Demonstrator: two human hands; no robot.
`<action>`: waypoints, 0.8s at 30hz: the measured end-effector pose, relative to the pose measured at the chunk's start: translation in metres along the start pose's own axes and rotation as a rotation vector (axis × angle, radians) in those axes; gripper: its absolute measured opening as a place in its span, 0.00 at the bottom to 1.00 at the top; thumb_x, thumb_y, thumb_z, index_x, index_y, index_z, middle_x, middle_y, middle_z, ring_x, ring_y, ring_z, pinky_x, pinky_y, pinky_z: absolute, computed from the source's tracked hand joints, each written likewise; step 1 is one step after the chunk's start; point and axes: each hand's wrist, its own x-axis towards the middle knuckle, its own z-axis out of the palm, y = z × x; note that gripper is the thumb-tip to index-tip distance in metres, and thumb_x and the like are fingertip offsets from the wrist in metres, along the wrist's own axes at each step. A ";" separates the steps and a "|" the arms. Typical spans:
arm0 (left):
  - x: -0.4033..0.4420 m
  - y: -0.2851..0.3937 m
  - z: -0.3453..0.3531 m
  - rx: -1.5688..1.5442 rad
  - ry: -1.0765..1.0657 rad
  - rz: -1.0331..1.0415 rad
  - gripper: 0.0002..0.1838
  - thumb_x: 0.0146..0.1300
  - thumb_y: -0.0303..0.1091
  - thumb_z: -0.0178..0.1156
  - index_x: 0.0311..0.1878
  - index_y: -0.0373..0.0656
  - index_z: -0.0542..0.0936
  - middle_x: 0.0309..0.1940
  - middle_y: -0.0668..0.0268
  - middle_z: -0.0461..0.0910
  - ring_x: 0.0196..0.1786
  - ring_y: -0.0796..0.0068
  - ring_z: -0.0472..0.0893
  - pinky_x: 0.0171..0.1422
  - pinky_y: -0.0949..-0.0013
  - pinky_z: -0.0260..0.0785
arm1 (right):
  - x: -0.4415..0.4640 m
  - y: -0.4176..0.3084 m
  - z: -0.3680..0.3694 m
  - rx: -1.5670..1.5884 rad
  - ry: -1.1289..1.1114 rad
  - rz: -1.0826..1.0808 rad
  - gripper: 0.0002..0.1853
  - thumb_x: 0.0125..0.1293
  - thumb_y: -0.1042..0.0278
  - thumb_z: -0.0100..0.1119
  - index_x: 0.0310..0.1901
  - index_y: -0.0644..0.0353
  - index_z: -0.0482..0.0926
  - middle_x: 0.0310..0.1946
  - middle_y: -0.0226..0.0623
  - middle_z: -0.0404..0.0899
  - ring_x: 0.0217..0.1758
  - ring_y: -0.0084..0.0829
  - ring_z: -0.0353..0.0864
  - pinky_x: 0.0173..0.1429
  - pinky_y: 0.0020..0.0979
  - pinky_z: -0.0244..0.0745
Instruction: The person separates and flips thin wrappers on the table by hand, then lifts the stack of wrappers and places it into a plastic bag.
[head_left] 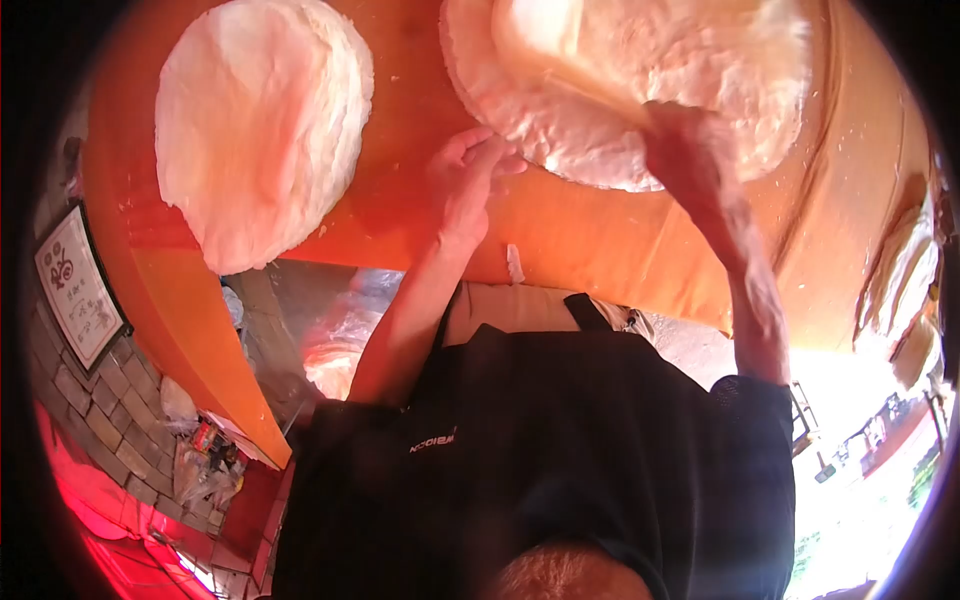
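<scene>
1. A pale sheet of dough (265,130) lies on the orange table (400,100), left of both hands and apart from them; it looks light, soft and floppy.
2. The left hand (468,180) rests at the near-left rim of a second, larger dough round (735,60), fingers loosely curled, nothing visibly in their grasp; contact is hard to confirm.
3. That round lies beyond the left hand and beneath the right; probably limp and easily torn at its thin, uneven rim, it would best be taken from below on spread palms.
4. The right hand (690,145), blurred, appears closed on a pale strip (590,85), tool or fold unclear, above the round.
</scene>
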 end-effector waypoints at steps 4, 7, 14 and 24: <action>0.003 -0.005 -0.012 -0.211 -0.161 -0.047 0.11 0.66 0.37 0.59 0.45 0.40 0.75 0.36 0.63 0.82 0.35 0.72 0.83 0.31 0.77 0.67 | 0.005 -0.011 -0.019 0.012 0.136 -0.062 0.03 0.53 0.73 0.56 0.24 0.59 0.75 0.22 0.42 0.76 0.26 0.46 0.78 0.31 0.42 0.73; 0.017 -0.006 -0.005 -0.293 -0.280 -0.041 0.09 0.67 0.37 0.58 0.41 0.42 0.75 0.32 0.63 0.81 0.31 0.73 0.81 0.30 0.76 0.67 | 0.001 -0.024 -0.032 0.093 0.153 -0.019 0.03 0.53 0.72 0.58 0.26 0.60 0.76 0.22 0.44 0.76 0.27 0.47 0.79 0.31 0.41 0.73; 0.019 -0.016 0.004 -0.319 -0.206 0.080 0.10 0.69 0.39 0.53 0.38 0.42 0.73 0.31 0.63 0.78 0.28 0.72 0.77 0.33 0.70 0.70 | 0.009 -0.028 -0.002 0.167 0.047 -0.014 0.04 0.51 0.72 0.58 0.25 0.62 0.76 0.22 0.49 0.76 0.28 0.51 0.78 0.34 0.44 0.74; 0.036 0.001 0.009 -0.543 -0.331 0.076 0.14 0.68 0.40 0.47 0.50 0.41 0.72 0.47 0.62 0.78 0.48 0.68 0.78 0.51 0.58 0.73 | 0.022 -0.034 0.013 0.283 0.057 0.028 0.07 0.54 0.69 0.59 0.24 0.63 0.76 0.21 0.51 0.75 0.26 0.53 0.76 0.30 0.44 0.71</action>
